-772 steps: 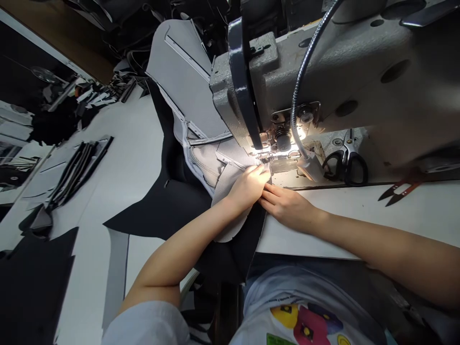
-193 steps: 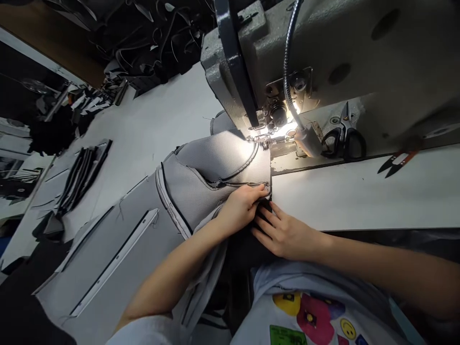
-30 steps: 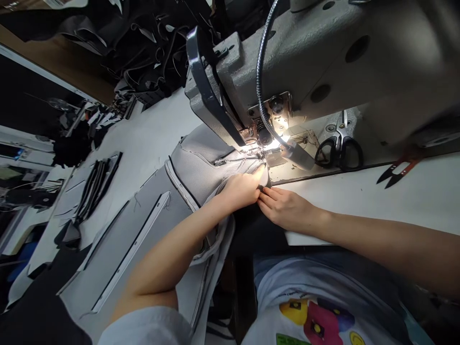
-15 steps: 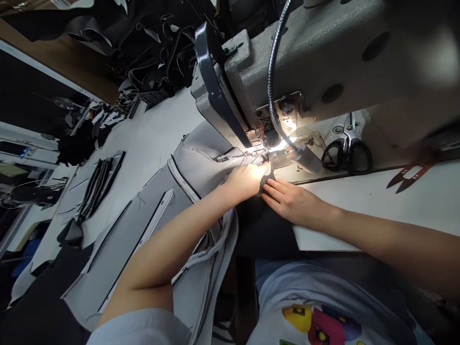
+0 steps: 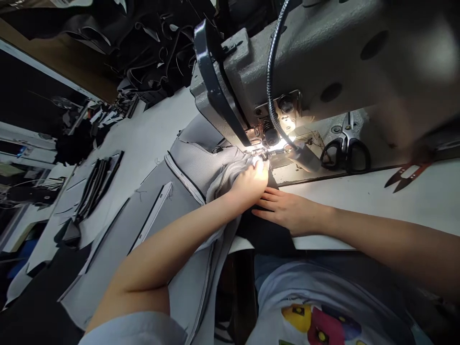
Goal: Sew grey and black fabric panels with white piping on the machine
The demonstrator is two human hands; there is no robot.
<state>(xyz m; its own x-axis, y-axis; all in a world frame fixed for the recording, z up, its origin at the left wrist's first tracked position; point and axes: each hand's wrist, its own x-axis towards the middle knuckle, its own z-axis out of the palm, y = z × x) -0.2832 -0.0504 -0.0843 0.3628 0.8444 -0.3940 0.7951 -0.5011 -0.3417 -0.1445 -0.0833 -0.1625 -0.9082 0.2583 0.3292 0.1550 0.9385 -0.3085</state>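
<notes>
My left hand (image 5: 250, 182) is closed on bunched grey fabric (image 5: 201, 165) right in front of the lit needle area of a sewing machine (image 5: 244, 72). Just right of it and nearer my body, my right hand (image 5: 285, 208) lies open on black fabric (image 5: 268, 235), its fingers a little apart and pointing left. The grey fabric, with piped seams and a zipper-like strip, spreads left and down under my left arm. The needle itself is hidden by glare and the presser parts.
Black-handled scissors (image 5: 347, 146) rest on the machine bed, and reddish thread snips (image 5: 408, 176) lie at the right. A stack of dark and grey pieces (image 5: 95, 187) is on the white table (image 5: 143, 124). Dark fabric (image 5: 158, 43) is piled behind.
The grey fabric has bunched up beside my left hand, which has shifted slightly left and nearer my body. My right hand has slid a little the same way, showing more black fabric.
</notes>
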